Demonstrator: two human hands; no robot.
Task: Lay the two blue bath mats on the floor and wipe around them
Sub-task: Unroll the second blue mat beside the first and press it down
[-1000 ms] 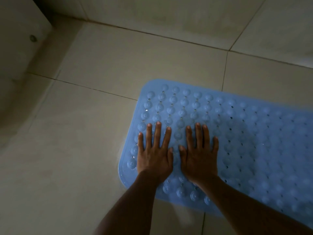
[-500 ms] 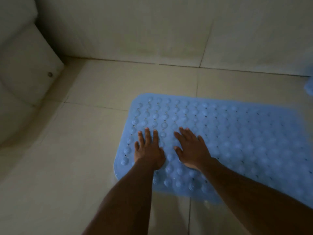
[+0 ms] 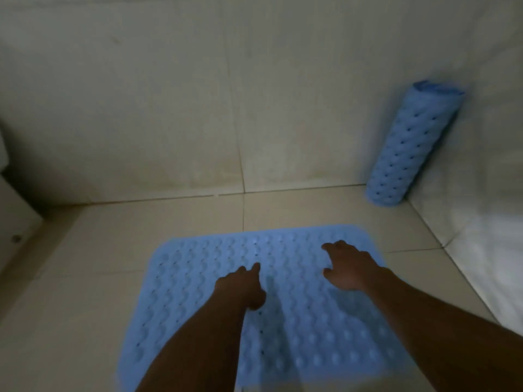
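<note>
One blue bath mat with rows of round bumps lies flat on the beige tiled floor, running toward me. My left hand hovers over or rests on its middle, fingers loosely extended and empty. My right hand is over the mat's far right part, fingers spread, holding nothing. A second blue mat is rolled into a tube and stands on end in the far right corner, leaning against the wall, well beyond both hands.
Tiled walls close the floor at the back and on the right. A pale fixture with a small bolt sits at the left edge. Bare floor tiles lie left of the flat mat.
My view has swung up and right, bringing the rolled mat into sight. Both hands lifted from pressing flat side by side on the mat; the right moved right and forward, away from the left.
</note>
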